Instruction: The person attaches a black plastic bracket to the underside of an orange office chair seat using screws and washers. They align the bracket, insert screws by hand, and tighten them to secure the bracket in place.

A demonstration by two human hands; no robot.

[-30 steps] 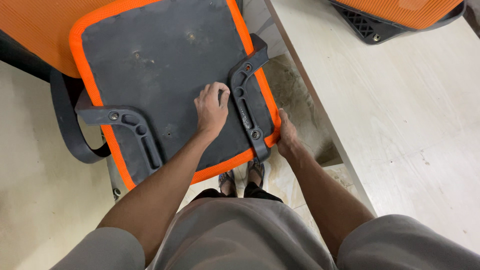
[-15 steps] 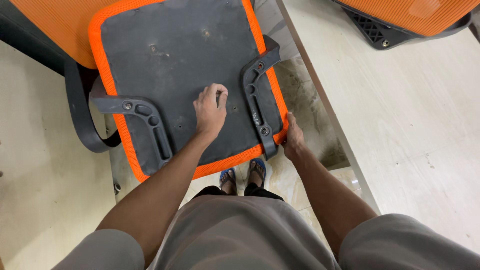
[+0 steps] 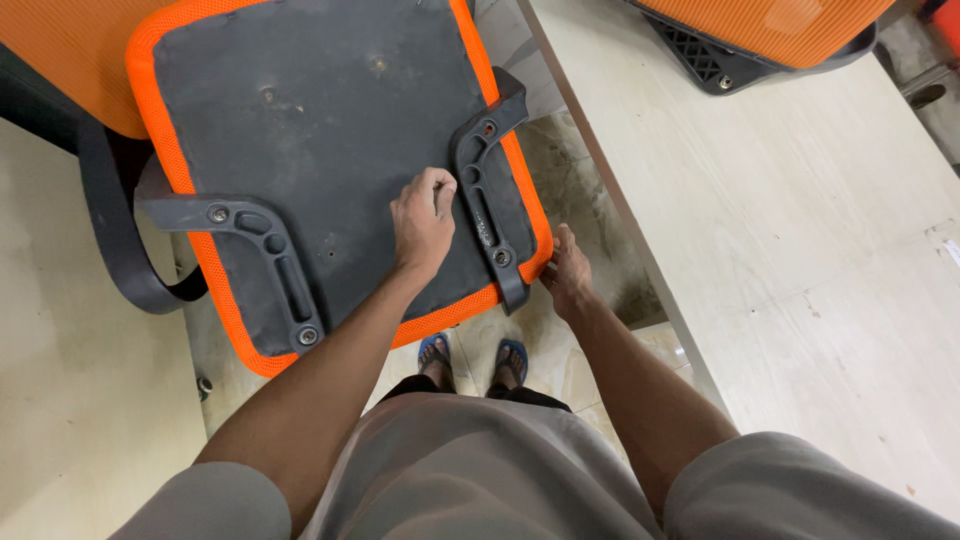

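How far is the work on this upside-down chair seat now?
Done: both black armrest brackets lie on the seat underside, screws visible. In hand: left hand rests by the right bracket; right hand grips the orange edge. Left: no base is mounted.

Upturned orange seat cushion (image 3: 330, 150), grey underside up.
Two dark armrest brackets (image 3: 490, 200) screwed on; it lies tilted beside a wooden table.

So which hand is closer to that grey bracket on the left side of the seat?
Left. The left hand rests mid-seat, apart from the left bracket; the right hand grips the seat's far edge.
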